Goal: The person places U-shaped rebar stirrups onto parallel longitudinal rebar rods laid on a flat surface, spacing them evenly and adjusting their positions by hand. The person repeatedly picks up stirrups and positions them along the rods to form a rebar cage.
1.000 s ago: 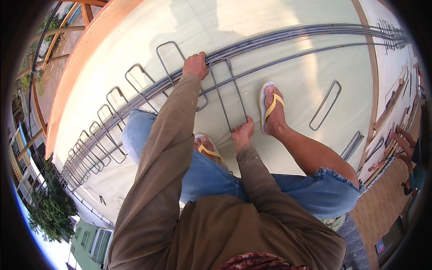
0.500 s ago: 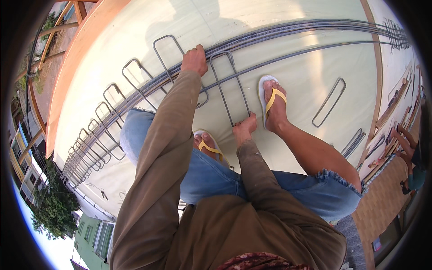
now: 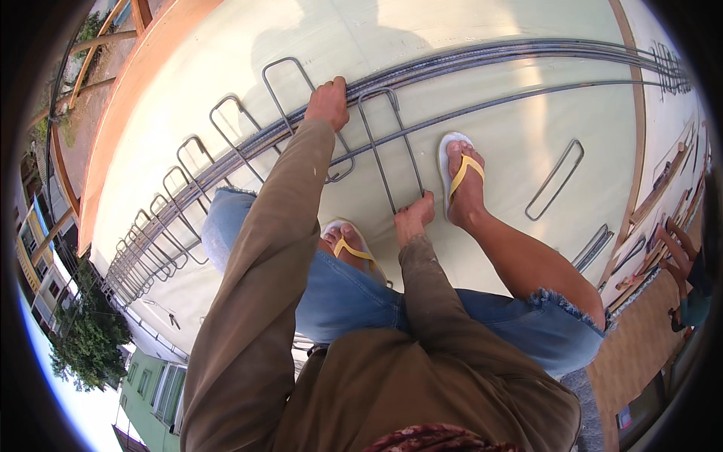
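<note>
My left hand [image 3: 327, 103] is closed over a bundle of long steel rebars [image 3: 482, 54] that runs across the pale sheet. In my right hand [image 3: 414, 215], closed as well, is the near end of a rectangular steel stirrup [image 3: 370, 143]. The stirrup's far end lies close to the bundle, and a single rebar [image 3: 520, 96] passes through the loop. Just left of my left hand another stirrup [image 3: 265, 75] stands around the bars. Further left, a row of several stirrups [image 3: 175, 169] hangs along the same bundle.
My sandaled feet [image 3: 467, 181] are on the pale sheet [image 3: 482, 248]. A loose stirrup [image 3: 555, 179] lies to the right, with a small stack of stirrups [image 3: 595, 247] nearer. More stirrups [image 3: 666, 68] sit at the bars' far right. Another person [image 3: 689, 290] is at the right edge.
The view has shifted slightly, so the bars and stirrups appear a little lower. Both hands keep the same holds on the rebars and the stirrup.
</note>
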### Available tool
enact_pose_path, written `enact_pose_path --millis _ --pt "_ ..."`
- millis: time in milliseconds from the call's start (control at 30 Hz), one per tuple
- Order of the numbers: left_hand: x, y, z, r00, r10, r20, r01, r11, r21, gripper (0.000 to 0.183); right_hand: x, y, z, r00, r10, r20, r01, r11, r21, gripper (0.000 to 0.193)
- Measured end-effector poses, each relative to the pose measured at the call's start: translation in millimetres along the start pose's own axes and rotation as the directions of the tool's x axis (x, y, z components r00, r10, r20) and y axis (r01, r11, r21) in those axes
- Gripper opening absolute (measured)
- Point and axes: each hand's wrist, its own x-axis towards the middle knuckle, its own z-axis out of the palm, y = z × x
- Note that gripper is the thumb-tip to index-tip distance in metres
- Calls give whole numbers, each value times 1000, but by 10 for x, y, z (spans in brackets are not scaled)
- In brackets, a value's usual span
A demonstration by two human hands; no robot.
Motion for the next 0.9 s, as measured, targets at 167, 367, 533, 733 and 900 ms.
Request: enact_pose_path --millis 167,367,533,733,900 --pt "-76 43 59 999 0 -53 4 997 83 25 175 -220 -19 998 -23 -62 18 996 -84 31" --pt "-98 77 36 999 10 -50 -3 991 131 26 175 -39 36 992 21 -127 -24 999 -25 33" --pt "-86 48 67 999 -2 -43 7 994 107 21 100 -25 23 986 64 -151 -63 998 12 21" --pt "-37 49 10 998 -20 -55 21 1000 17 34 265 -145 46 996 -70 -46 67 996 -61 31" --pt "-37 -29 -109 998 -22 59 29 992 -125 48 242 -109 56 988 -50 -146 38 996 -86 30"
